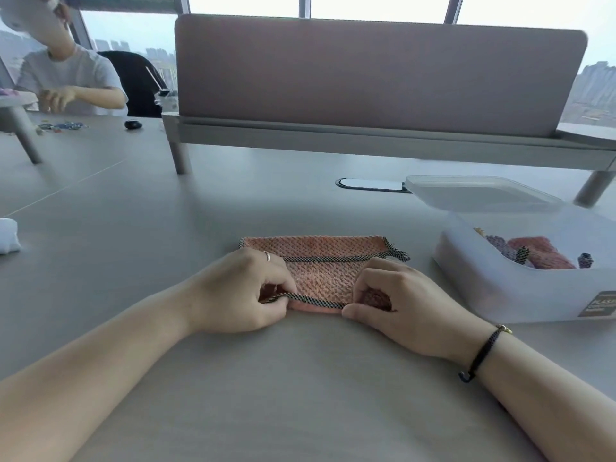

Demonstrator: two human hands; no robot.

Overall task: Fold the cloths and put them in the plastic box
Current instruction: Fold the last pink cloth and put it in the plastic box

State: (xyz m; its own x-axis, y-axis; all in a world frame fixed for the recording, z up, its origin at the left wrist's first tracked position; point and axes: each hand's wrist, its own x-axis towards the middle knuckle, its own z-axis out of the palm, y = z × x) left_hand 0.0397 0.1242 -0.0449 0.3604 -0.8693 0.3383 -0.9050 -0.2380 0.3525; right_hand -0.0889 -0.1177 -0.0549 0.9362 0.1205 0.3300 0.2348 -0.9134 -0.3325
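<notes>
A pink cloth [320, 275] with a black-and-white checked border lies partly folded on the grey table, in the middle of the view. My left hand [243, 291] pinches its near left edge, fingers curled round the border. My right hand [393, 298] grips the near right corner, thumb flat on the table. The translucent plastic box [493, 288] stands to the right of the cloth and holds folded cloths [536, 253], pink and purple ones. Its lid [480, 191] leans behind it.
A pink desk divider [366, 71] on a raised shelf crosses the back of the table. A cable slot [370, 184] sits in front of it. Something white [8, 235] lies at the left edge. Another person [63, 75] sits at the far left with small items.
</notes>
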